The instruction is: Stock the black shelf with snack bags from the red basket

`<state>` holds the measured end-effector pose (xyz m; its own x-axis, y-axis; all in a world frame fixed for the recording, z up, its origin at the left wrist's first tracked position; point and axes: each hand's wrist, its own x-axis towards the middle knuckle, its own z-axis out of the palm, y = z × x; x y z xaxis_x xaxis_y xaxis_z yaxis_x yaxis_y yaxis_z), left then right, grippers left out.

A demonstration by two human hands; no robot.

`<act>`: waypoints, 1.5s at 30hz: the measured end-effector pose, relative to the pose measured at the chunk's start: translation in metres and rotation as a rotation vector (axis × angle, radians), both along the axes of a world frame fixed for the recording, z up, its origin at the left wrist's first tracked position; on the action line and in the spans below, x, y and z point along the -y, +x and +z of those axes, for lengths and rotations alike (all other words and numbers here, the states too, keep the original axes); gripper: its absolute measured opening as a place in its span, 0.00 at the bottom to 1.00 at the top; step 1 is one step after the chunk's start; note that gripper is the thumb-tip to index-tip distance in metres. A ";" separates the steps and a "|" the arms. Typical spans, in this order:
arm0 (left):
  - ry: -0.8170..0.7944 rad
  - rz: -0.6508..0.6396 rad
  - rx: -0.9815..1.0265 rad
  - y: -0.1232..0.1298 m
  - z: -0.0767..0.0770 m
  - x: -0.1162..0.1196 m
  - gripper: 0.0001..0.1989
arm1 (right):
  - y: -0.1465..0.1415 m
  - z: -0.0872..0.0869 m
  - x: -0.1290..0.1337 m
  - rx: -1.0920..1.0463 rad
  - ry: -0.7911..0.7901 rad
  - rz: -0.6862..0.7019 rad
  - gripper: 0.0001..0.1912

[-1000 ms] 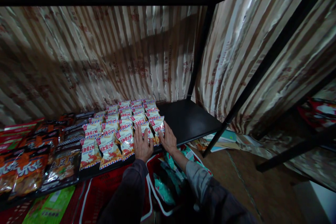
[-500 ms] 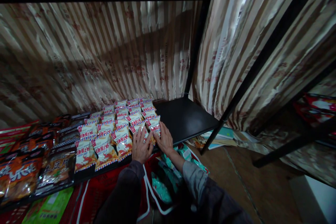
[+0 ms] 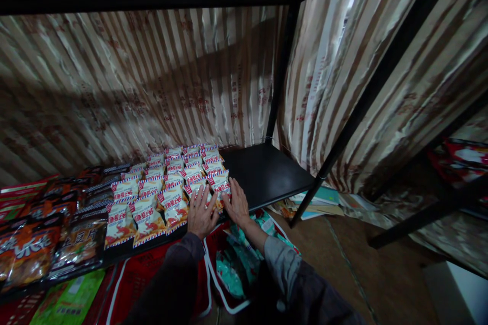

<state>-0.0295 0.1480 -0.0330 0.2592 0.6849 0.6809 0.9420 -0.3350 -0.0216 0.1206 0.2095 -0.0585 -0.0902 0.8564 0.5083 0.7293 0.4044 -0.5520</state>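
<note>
White snack bags (image 3: 174, 202) with red lettering and striped edges stand in several rows on a black shelf (image 3: 267, 170). My left hand (image 3: 202, 213) lies against the front of a bag near the right end, its fingers stretched out and spread. Beside it, my right hand (image 3: 237, 204) rests with extended fingers along the right side of the end bag (image 3: 218, 183) in the front row. Both hands touch bags without gripping one. The palms are turned away from view.
Dark potato-chip packs (image 3: 82, 237) and orange packs (image 3: 32, 249) fill the shelf's left part. Below are a red basket (image 3: 139, 274) and another basket with teal bags (image 3: 231, 271). A black post (image 3: 324, 162) stands at right; a striped curtain (image 3: 213, 81) hangs behind.
My left hand has shifted slightly down and left, showing more of the end bag. The right hand stays at its side. The view has moved a little.
</note>
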 end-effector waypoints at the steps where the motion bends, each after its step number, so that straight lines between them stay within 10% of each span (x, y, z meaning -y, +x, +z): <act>1: -0.008 -0.012 -0.011 0.002 0.001 0.000 0.28 | 0.003 0.000 0.000 -0.003 -0.007 0.005 0.31; 28: -0.048 -0.093 -0.092 0.009 0.001 -0.014 0.26 | 0.023 0.005 -0.022 -0.040 0.019 0.239 0.26; 36: -0.065 -0.069 -0.083 0.012 -0.002 -0.015 0.27 | 0.014 0.042 -0.127 -0.099 0.099 0.135 0.25; 45: -0.066 -0.079 -0.100 0.010 -0.005 -0.018 0.28 | -0.019 0.058 -0.207 0.240 0.115 0.443 0.22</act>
